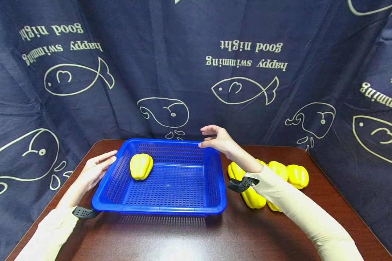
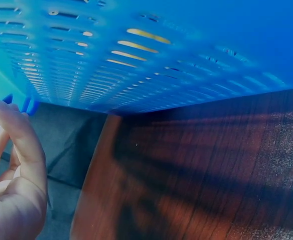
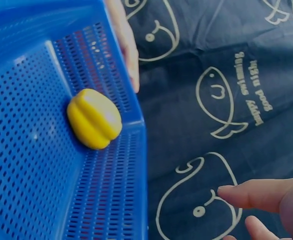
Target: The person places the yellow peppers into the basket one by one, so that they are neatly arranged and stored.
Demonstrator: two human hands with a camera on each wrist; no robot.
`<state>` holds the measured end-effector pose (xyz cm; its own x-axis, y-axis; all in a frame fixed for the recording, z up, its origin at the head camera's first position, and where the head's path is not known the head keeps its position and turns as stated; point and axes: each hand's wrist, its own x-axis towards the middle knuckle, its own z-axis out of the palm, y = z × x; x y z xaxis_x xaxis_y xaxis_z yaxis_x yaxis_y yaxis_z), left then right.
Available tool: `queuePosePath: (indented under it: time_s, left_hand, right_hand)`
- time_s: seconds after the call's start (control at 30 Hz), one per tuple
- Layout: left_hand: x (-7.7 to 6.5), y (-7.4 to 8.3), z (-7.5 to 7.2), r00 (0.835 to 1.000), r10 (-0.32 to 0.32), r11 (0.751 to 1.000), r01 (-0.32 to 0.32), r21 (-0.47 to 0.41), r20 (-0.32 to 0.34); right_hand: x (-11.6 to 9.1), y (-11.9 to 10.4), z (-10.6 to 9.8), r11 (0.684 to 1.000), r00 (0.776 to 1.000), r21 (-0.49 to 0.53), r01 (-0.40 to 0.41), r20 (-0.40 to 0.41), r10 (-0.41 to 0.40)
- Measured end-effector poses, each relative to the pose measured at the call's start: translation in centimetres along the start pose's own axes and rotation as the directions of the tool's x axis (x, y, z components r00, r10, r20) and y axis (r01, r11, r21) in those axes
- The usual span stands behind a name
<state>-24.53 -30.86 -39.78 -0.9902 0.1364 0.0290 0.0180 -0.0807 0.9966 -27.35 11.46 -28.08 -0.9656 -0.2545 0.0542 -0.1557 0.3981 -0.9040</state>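
Observation:
A blue plastic basket [image 1: 170, 209] with slotted walls stands in the middle of the head view, one yellow bell pepper [image 1: 141, 166] lying inside near its left wall. At the basket's left rim is my left hand [image 1: 96, 169], its fingertips gripping the edge; in the left wrist view the bent fingers [image 2: 21, 132] meet the rim. My right hand [image 1: 217, 139] hovers by the far right corner, fingers loosely bent and holding nothing. The right wrist view shows a gap between those fingers [image 3: 256, 195] and the basket. Whether the basket's base lies fully on the table cannot be told.
Several more yellow bell peppers [image 1: 297, 176] lie on the brown wooden table [image 1: 143, 239] right of the basket, partly hidden by my right forearm. A dark blue curtain [image 1: 183, 72] with white fish drawings hangs behind and at both sides.

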Motion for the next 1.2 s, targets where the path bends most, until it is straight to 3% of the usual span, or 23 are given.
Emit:
queuePosePath:
  time_s: [0.37, 0.67, 0.83, 1.2]
  left_hand:
    - [-0.5, 0.0, -0.2, 1.0, 0.006, 1.0, -0.006, 0.011, -0.011]
    - [-0.3, 0.1, -0.1, 0.999, -0.036, 0.999, 0.036, 0.021, -0.017]
    - [-0.2, -0.1, -0.1, 1.0, -0.019, 1.0, 0.019, 0.003, -0.003]
    - [-0.1, -0.5, -0.2, 1.0, 0.003, 1.0, -0.003, 0.014, -0.005]
  right_hand:
    - [-2.0, 1.6, -2.4, 1.0, 1.0, 0.001, 0.0, -0.03, 0.0]
    - [-3.8, 4.3, -3.8, 1.0, 1.0, -0.02, -0.003, -0.03, 0.002]
    - [-5.0, 5.9, -4.8, 0.999, 0.999, -0.032, 0.01, -0.031, -0.011]
    - [-6.9, 8.8, -7.5, 0.997, 0.992, -0.06, -0.05, -0.12, 0.042]
